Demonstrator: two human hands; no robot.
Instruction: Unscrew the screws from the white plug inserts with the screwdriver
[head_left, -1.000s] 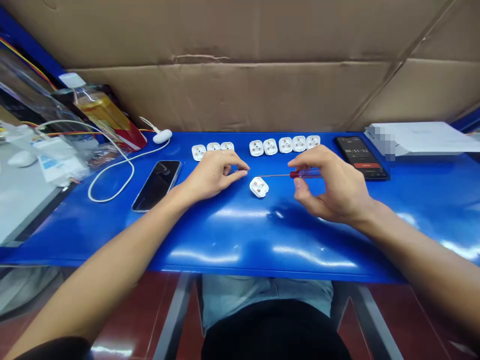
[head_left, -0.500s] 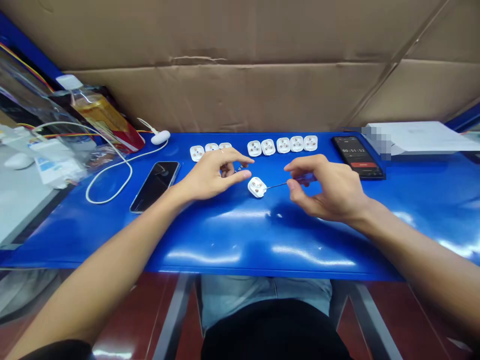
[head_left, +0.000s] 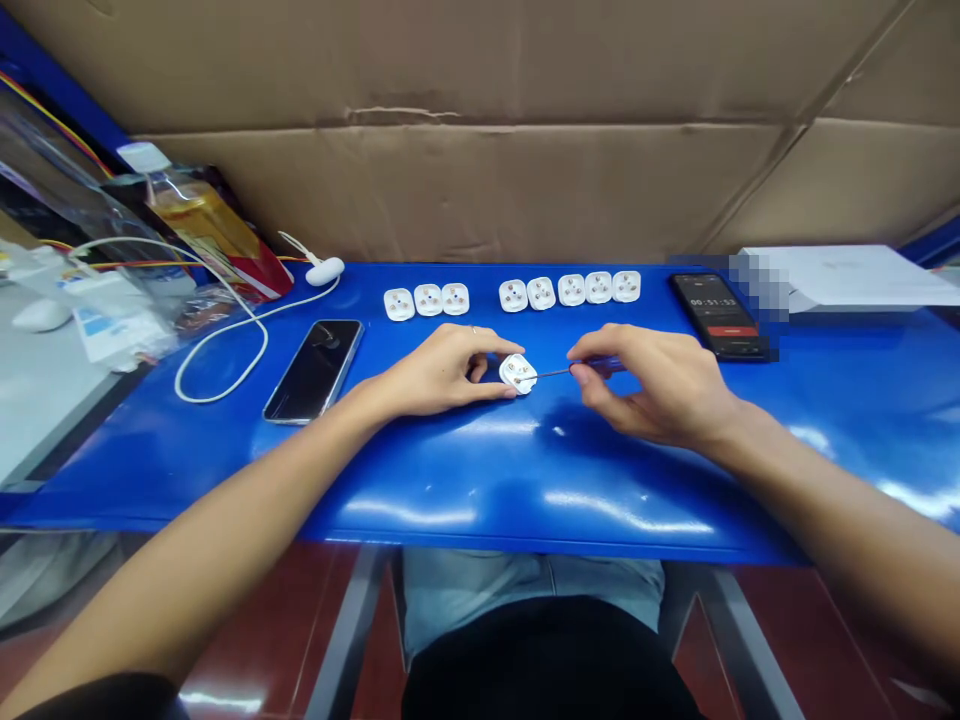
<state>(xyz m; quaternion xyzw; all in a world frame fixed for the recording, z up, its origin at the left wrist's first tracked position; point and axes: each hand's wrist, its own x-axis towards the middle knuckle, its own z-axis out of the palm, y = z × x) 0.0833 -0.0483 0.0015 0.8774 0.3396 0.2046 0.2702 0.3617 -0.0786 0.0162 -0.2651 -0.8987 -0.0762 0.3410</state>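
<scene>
A small white plug part (head_left: 519,373) lies on the blue table (head_left: 480,470) between my hands. My left hand (head_left: 442,368) pinches its left side with thumb and fingers. My right hand (head_left: 660,385) is closed on a screwdriver (head_left: 581,369) with a red and blue handle; its thin shaft points left and the tip rests on the plug part. Behind them stands a row of similar white plug parts, three on the left (head_left: 427,299) and several on the right (head_left: 570,289).
A dark phone (head_left: 315,370) lies left of my left hand, with a white cable loop (head_left: 225,340) beyond it. A second phone showing a timer (head_left: 720,315) lies at the right, next to a white box (head_left: 847,277). Cardboard (head_left: 480,130) walls the back; bags and clutter (head_left: 127,270) sit far left.
My left hand moved right from the table and took hold of the plug part. My right hand lowered the screwdriver so its tip came onto the part.
</scene>
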